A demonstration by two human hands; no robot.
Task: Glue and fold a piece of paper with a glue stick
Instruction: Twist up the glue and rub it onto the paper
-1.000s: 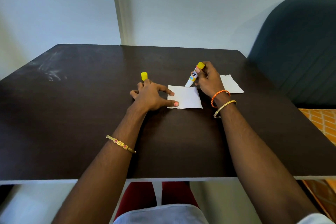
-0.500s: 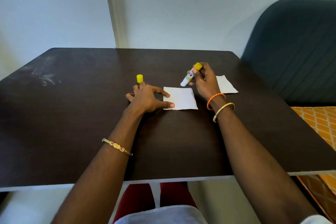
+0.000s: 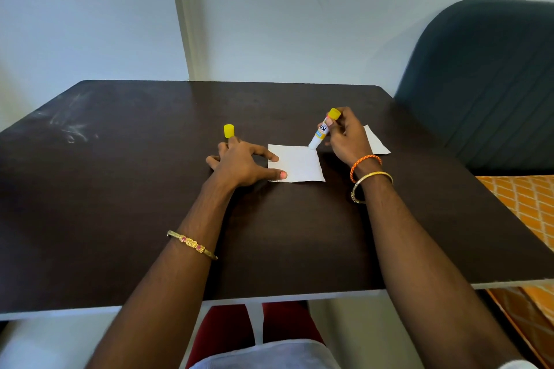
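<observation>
A small white square of paper lies flat on the dark table. My left hand rests beside it, thumb and forefinger pinning its left edge. My right hand grips a white glue stick with a yellow end, tilted, its tip touching the paper's far right corner. The stick's yellow cap stands upright on the table just beyond my left hand.
A second white paper lies partly hidden behind my right hand. A dark green chair back stands at the right past the table's edge, with orange patterned fabric below it. The wall is close behind the table.
The glue stick was on the paper's far edge, lifted off it half a second ago, and its tip is down on the far right corner again. My left hand kept holding the paper.
</observation>
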